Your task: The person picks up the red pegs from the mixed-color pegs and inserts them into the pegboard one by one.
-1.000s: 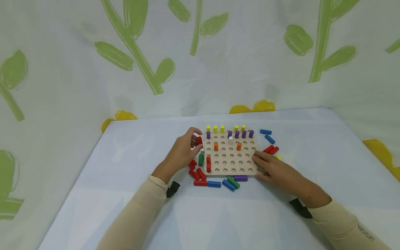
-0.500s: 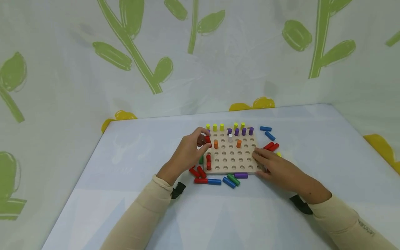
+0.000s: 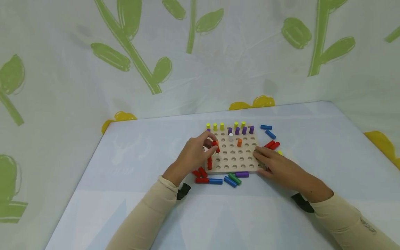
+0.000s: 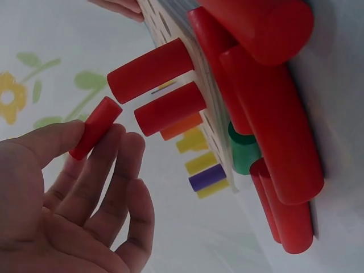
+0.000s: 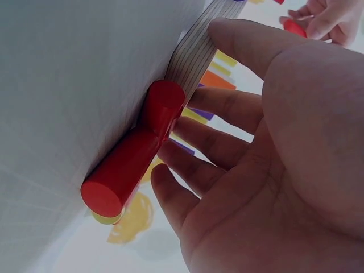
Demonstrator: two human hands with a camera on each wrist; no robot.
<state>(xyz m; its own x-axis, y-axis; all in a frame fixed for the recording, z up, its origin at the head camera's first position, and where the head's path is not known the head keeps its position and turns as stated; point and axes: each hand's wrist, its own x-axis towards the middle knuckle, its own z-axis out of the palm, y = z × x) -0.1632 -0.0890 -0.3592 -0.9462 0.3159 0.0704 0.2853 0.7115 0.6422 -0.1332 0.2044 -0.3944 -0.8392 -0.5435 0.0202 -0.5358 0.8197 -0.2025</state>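
Note:
A pale wooden pegboard (image 3: pixel 228 163) with rows of holes lies flat on the table. My left hand (image 3: pixel 192 154) pinches a red peg (image 4: pixel 95 128) between thumb and fingertips, tilted above the board's left part. Two red pegs (image 4: pixel 169 108) stand in the left column, close to that hand. Yellow pegs (image 3: pixel 222 126), purple pegs (image 3: pixel 244 130), a white peg (image 3: pixel 231 136) and an orange peg (image 3: pixel 239 142) also stand upright in holes. My right hand (image 3: pixel 278 168) rests at the board's front right corner, its thumb touching the edge (image 5: pixel 196 51) and its fingers relaxed.
Loose red pegs (image 4: pixel 278 136) and a green peg (image 4: pixel 243 153) lie left of the board. Blue pegs (image 3: pixel 215 181), a green peg (image 3: pixel 234 178) and a purple peg (image 3: pixel 242 174) lie along its front. More blue (image 3: pixel 266 127) and red pegs (image 5: pixel 122 168) lie to the right.
My left hand has carried the red peg from beside the board's left edge rightward over the board. My right hand stays at the same corner. The head view has shifted slightly.

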